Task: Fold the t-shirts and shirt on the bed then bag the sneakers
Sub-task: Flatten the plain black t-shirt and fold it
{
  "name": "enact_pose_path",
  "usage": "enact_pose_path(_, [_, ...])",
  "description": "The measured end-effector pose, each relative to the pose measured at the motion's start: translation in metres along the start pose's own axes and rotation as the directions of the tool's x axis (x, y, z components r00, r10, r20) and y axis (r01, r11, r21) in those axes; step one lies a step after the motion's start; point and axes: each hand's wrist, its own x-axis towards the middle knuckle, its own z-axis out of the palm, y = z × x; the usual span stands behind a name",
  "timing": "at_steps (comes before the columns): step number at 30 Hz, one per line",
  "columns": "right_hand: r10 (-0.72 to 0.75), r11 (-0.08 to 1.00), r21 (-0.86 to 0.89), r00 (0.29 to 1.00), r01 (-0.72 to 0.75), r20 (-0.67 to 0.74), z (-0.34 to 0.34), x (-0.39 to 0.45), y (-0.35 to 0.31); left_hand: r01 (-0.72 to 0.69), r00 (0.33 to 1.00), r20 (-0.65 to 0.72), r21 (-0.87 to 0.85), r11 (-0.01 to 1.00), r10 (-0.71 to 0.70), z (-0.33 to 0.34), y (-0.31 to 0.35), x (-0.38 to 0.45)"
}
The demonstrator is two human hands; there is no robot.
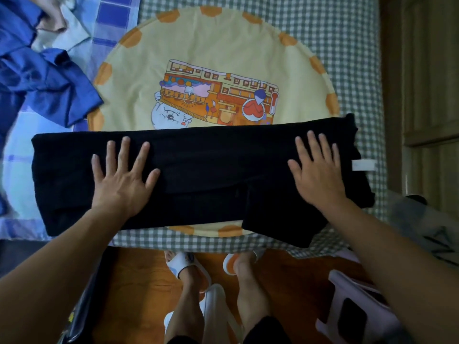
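We are pressing both hands flat on a black t-shirt folded into a long band across the bed.

Our left hand [123, 175] is lying with fingers spread and straight on the left part of the black cotton t-shirt [198, 175], and our right hand [316, 170] is resting the same way on its right part; neither grip is closing on anything, both palms simply lying on the cloth. The t-shirt is stretching over the near edge of a round yellow cushion cover with orange spots and a cartoon print [223, 58], which is lying on the grey checked bed sheet [347, 33]. A crumpled blue shirt [37, 78] is lying at the far left of the bed, apart from the t-shirt. A small white label [363, 165] is sticking out at the t-shirt's right end.
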Motion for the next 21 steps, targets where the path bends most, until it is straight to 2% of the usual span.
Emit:
enact_pose_path(2, [-0.116,0.989,0.086,0.992,0.120,-0.051,-0.011,-0.003,0.023,-0.049,0.992,-0.124,-0.104,0.993,0.036,-0.012,0.019,-0.014])
enact_pose_path(3, [-0.216,0.967,0.117,0.972,0.225,-0.088,-0.016,-0.009,0.030,-0.179,0.967,-0.204,-0.131,0.975,0.150,-0.016,0.033,-0.024])
enact_pose_path(4, [-0.317,0.935,0.129,0.942,0.330,-0.110,-0.019,-0.018,0.039,-0.376,0.901,-0.268,-0.096,0.921,0.340,-0.017,0.053,-0.036])
enact_pose_path(5, [-0.412,0.899,0.120,0.906,0.422,-0.101,-0.020,-0.028,0.049,-0.589,0.776,-0.289,-0.015,0.808,0.561,-0.014,0.077,-0.048])
enact_pose_path(6, [-0.491,0.865,0.093,0.870,0.493,-0.045,-0.020,-0.038,0.062,-0.751,0.621,-0.253,0.081,0.656,0.742,-0.010,0.101,-0.060])
enact_pose_path(7, [-0.553,0.833,0.056,0.832,0.550,0.039,-0.018,-0.047,0.075,-0.841,0.496,-0.163,0.154,0.519,0.853,-0.006,0.126,-0.069])
enact_pose_path(8, [-0.593,0.802,0.010,0.794,0.597,0.129,-0.016,-0.052,0.088,-0.883,0.422,-0.038,0.207,0.420,0.906,-0.001,0.149,-0.075])
enact_pose_path(9, [-0.618,0.770,-0.039,0.760,0.637,0.202,-0.015,-0.054,0.099,-0.895,0.401,0.085,0.249,0.370,0.912,0.005,0.168,-0.079])
enact_pose_path(10, [-0.628,0.741,-0.087,0.733,0.666,0.261,-0.015,-0.053,0.107,-0.889,0.415,0.174,0.290,0.356,0.893,0.012,0.183,-0.081])
enact_pose_path(11, [-0.629,0.718,-0.129,0.717,0.684,0.299,-0.014,-0.052,0.111,-0.875,0.435,0.206,0.326,0.357,0.876,0.019,0.192,-0.081])
enact_pose_path(14, [-0.609,0.725,-0.142,0.724,0.673,0.322,-0.012,-0.050,0.111,-0.839,0.487,0.130,0.344,0.421,0.864,0.033,0.200,-0.080])
enact_pose_path(16, [-0.603,0.764,-0.063,0.746,0.642,0.284,-0.010,-0.053,0.108,-0.851,0.484,0.046,0.258,0.458,0.874,0.034,0.197,-0.085])
enact_pose_path(18, [-0.607,0.789,0.060,0.761,0.612,0.228,-0.010,-0.054,0.107,-0.883,0.451,-0.034,0.132,0.451,0.892,0.024,0.193,-0.092])
enact_pose_path(19, [-0.600,0.800,0.131,0.773,0.586,0.208,-0.010,-0.053,0.107,-0.884,0.466,-0.084,0.012,0.468,0.881,0.011,0.192,-0.096])
enact_pose_path(20, [-0.582,0.811,0.207,0.791,0.548,0.187,-0.012,-0.052,0.106,-0.844,0.529,-0.120,-0.179,0.506,0.840,-0.007,0.193,-0.097])
enact_pose_path(21, [-0.547,0.823,0.290,0.819,0.489,0.172,-0.015,-0.049,0.105,-0.724,0.640,-0.115,-0.420,0.547,0.759,-0.029,0.196,-0.094])
